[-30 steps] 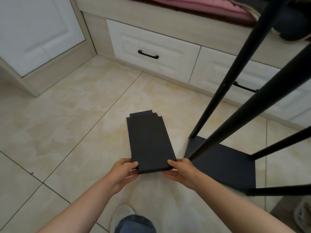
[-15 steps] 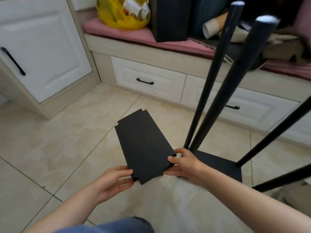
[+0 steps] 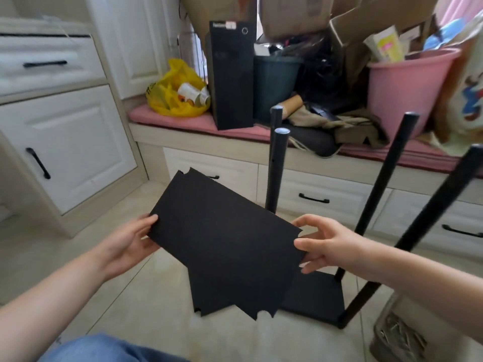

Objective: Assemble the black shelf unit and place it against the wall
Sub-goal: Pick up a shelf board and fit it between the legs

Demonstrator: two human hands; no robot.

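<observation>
I hold a small stack of black shelf boards (image 3: 224, 231) in the air in front of me, tilted and fanned apart so that a lower board (image 3: 235, 291) sticks out below. My left hand (image 3: 133, 239) grips the left edge. The right corner is pinched by my right hand (image 3: 326, 244), thumb on top. Just behind and to the right stands the partly built shelf unit: a black base board (image 3: 316, 296) on the floor with black poles (image 3: 277, 168) rising from its corners.
A window seat with a pink cushion (image 3: 183, 120) carries a yellow bag (image 3: 175, 92), a black box (image 3: 232, 77), a pink bucket (image 3: 405, 92) and cardboard boxes. White drawers run below it and a white cabinet (image 3: 65, 150) stands at left. A container of screws (image 3: 397, 335) sits at bottom right.
The boards have come up off the floor, turned sideways and fanned apart. Both hands shifted from the near end to the two sides. My view has tilted up toward the window seat.
</observation>
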